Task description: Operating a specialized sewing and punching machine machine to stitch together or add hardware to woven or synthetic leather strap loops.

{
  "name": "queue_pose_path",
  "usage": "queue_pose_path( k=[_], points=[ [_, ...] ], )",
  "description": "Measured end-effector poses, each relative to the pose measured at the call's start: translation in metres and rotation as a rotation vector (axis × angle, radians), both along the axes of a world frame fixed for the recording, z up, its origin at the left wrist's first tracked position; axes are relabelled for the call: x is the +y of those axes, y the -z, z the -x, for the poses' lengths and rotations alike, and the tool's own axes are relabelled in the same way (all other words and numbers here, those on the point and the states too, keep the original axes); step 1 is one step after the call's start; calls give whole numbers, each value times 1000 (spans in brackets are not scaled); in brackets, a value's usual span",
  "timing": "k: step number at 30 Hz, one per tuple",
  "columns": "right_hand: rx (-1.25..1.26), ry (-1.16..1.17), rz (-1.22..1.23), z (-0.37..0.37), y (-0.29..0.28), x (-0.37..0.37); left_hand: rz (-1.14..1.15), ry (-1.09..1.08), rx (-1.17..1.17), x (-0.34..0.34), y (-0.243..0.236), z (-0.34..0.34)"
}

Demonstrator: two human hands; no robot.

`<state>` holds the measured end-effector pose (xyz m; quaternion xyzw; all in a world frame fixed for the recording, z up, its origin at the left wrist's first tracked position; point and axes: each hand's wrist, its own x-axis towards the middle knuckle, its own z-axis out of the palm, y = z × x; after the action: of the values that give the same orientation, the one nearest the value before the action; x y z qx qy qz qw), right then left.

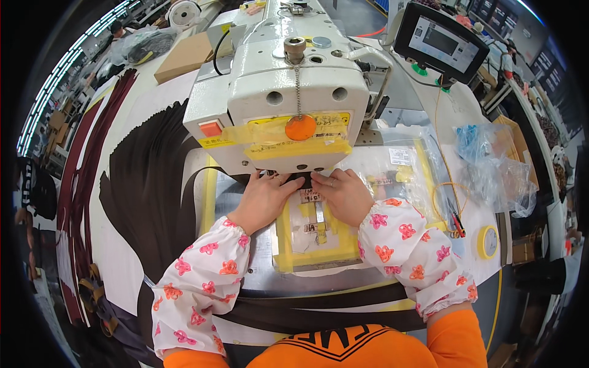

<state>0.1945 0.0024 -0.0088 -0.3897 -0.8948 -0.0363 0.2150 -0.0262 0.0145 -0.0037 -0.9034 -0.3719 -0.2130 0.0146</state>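
At the base of the white sewing machine [273,92], my left hand [261,202] pinches a dark brown strip [307,179], its fingertips partly hidden by the machine head. My right hand [343,196] is closed on the same strip from the other side, thumb and forefinger close to the left thumb. Both hands rest over a clear template [313,251] edged with yellow tape. A large bundle of dark strips [144,184] lies to my left, with one strip looping toward the machine. More dark strips [331,322] run across the front edge below my forearms.
Maroon strips [92,172] hang along the left. A screen [438,43] stands back right, above a crumpled plastic bag [491,165]. A yellow tape roll [488,241] and small snips [456,226] lie at the right. A cardboard piece [181,58] is behind left; other workers [506,64] are in the background.
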Motion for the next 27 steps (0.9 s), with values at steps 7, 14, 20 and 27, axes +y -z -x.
queue_pose_path(
  k=[7, 14, 20, 27],
  points=[
    [54, -43, 50, -5, 0, 25, 165, -24, -155, 15, -1, 2],
    [43, -31, 108, -8, 0, 32, 128, -62, -137, 26, 17, 5],
    [69, 3, 64, -6, 2, 22, 62, -22, -271, 22, 12, -5],
    [56, -22, 91, -5, 1, 12, -74, 18, 56, 3, -4, -3]
  ],
)
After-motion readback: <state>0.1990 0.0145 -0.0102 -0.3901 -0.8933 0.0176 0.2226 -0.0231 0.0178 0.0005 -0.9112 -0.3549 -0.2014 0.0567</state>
